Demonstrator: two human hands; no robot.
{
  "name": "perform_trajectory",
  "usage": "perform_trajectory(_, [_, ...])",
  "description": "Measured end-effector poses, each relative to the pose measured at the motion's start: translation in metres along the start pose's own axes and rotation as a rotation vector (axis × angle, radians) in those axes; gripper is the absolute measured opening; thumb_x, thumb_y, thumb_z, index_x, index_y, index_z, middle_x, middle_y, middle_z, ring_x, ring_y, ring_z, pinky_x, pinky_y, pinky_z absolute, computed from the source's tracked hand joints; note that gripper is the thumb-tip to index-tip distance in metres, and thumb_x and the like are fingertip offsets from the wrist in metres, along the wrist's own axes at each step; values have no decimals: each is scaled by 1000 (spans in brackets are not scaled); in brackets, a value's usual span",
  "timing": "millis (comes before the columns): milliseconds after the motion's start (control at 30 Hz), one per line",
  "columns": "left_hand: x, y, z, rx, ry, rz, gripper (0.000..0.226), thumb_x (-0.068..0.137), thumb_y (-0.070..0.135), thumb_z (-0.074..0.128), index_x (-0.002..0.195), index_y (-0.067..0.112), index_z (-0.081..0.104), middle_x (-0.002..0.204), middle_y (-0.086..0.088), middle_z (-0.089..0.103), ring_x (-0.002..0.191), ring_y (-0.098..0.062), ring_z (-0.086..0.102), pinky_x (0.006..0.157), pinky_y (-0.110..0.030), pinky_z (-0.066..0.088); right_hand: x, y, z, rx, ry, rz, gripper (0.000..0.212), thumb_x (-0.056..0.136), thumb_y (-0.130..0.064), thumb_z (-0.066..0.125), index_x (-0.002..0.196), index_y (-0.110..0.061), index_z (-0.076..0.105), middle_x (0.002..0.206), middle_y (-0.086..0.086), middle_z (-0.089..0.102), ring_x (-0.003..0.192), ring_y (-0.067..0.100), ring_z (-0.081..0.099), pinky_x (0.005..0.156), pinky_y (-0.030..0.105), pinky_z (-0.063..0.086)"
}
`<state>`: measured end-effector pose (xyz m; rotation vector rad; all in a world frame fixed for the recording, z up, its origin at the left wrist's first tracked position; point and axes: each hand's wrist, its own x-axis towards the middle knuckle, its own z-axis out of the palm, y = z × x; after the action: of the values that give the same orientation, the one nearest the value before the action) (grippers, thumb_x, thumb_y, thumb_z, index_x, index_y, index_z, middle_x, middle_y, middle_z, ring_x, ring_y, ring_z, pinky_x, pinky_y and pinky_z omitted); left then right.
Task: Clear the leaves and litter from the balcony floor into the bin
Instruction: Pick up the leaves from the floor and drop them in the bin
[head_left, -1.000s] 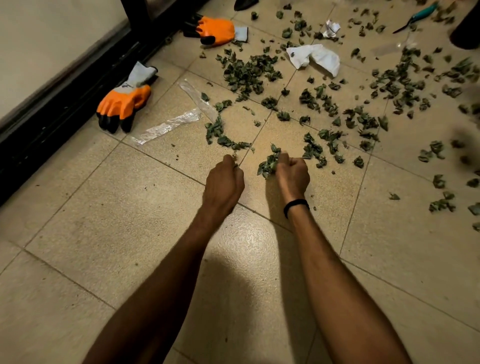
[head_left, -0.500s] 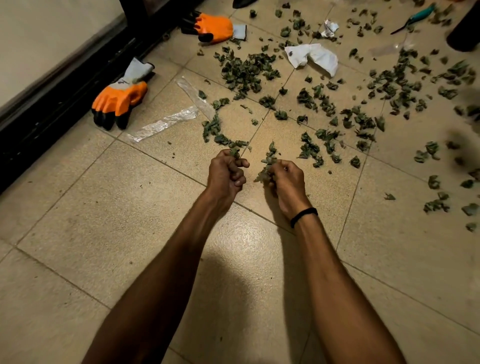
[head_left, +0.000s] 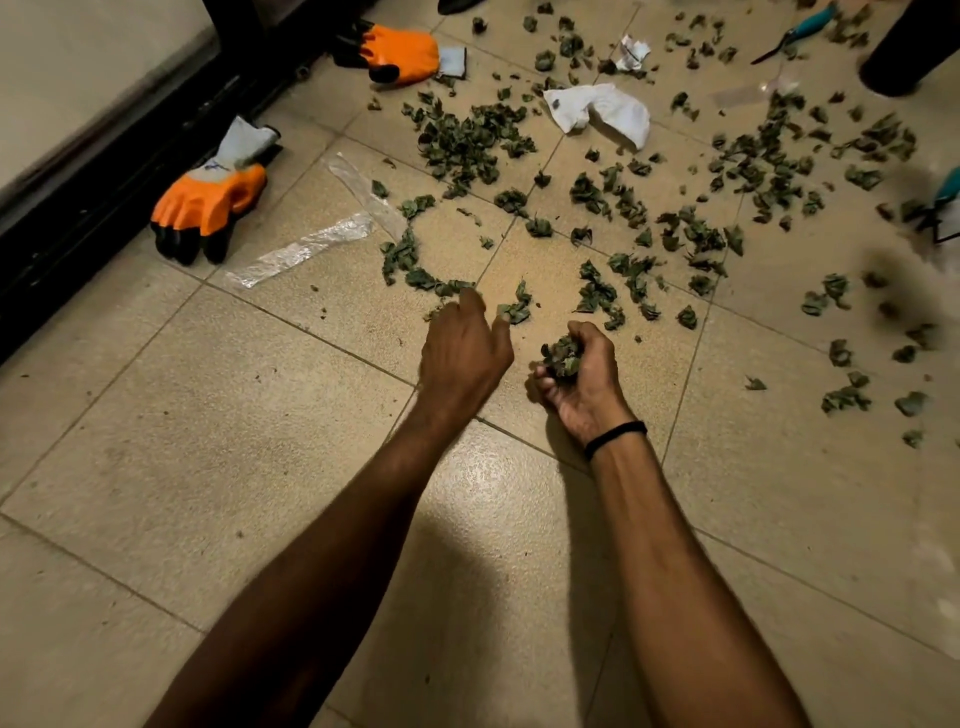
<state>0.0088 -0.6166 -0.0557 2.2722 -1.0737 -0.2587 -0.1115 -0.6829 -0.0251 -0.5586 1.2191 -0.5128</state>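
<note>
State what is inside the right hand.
The right hand curls round a clump of green leaves. Whatever lies deeper in the palm is covered by the clump and the hand itself.

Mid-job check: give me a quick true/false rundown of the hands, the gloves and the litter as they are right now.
1. The right hand holds a clump of leaves. True.
2. The left hand wears an orange glove. False: it is bare. The near glove and the far glove lie on the floor by the wall.
3. Crumpled white paper lies among the leaves. True.
4. A black band is on the left wrist. False: the band is on the right wrist.
5. The tiles ahead of the hands are swept clean. False: leaves are scattered across them.
</note>
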Motion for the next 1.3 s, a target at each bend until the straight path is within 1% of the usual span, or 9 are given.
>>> perform_trajectory(167, [30, 16, 14, 211, -78, 134, 68, 96, 65, 40, 150, 27, 25, 127, -20, 45, 100, -35, 55, 73, -41, 51, -1, -5, -1, -56, 102, -86, 8, 87, -13, 58, 80, -9, 56, 68, 9, 55, 51, 20, 53, 40, 22, 40])
perform_trajectory(333, [41, 17, 43, 382, -137, 288, 46, 100, 55, 46, 127, 18, 48, 117, -14, 55, 89, -30, 61, 61, -35, 43, -1, -12, -12, -14, 134, -118, 16, 90, -11, 49, 75, -9, 52, 57, 8, 58, 53, 20, 58, 49, 24, 48])
perform_trajectory(500, [27, 3, 43, 473, 36, 429, 17, 90, 24, 76, 99, 12, 67, 83, -5, 63, 65, -18, 57, 53, -32, 48, 6, -9, -24, -68, 168, -157, 11, 87, -11, 54, 77, -9, 56, 61, 7, 61, 48, 16, 57, 42, 22, 43])
perform_trajectory(633, [22, 3, 39, -25, -21, 133, 26, 105, 37, 48, 100, 11, 52, 81, 0, 58, 67, -20, 52, 57, -35, 37, 13, -2, -29, -267, 234, -178, 18, 90, -12, 52, 76, -9, 63, 63, 6, 64, 48, 15, 52, 43, 24, 37])
perform_trajectory(733, [19, 0, 26, -570, -27, -173, 30, 101, 45, 53, 94, 17, 54, 78, 6, 61, 65, -13, 57, 53, -30, 44, 15, -2, -29, -293, 267, -201, 19, 88, -2, 49, 80, -7, 65, 70, 8, 61, 55, 17, 52, 44, 23, 37])
perform_trajectory(867, [15, 2, 7, -1336, -250, -725, 40, 104, 47, 47, 96, 10, 62, 58, 8, 41, 43, -6, 29, 38, -21, 24, 12, -6, -24, -146, 223, -168, 29, 93, 5, 40, 88, -6, 67, 75, 8, 65, 56, 14, 54, 41, 22, 38])
perform_trajectory(1033, [6, -4, -11, -1736, -310, -1050, 56, 103, 57, 36, 61, 22, 44, 52, 6, 32, 37, -7, 19, 35, -18, 13, 15, -7, -30, -32, 304, -212, 20, 86, -3, 47, 88, -5, 67, 74, 8, 63, 54, 15, 53, 43, 23, 36])
perform_trajectory(1167, [-5, -9, -13, -1419, -173, -907, 50, 100, 61, 42, 68, 23, 46, 57, 6, 42, 40, -8, 26, 37, -20, 20, 31, -2, -33, -783, 523, -516, 40, 96, -46, 51, 104, -8, 63, 93, 6, 64, 83, 21, 58, 61, 23, 36])
perform_trajectory(1300, [-18, -17, -2, -440, 51, -211, 38, 106, 46, 38, 97, 17, 60, 78, 5, 63, 68, -17, 61, 57, -28, 40, 45, 28, -14, -1334, 499, -753, 55, 97, -60, 41, 124, -13, 51, 116, 14, 55, 105, 28, 53, 77, 33, 45])
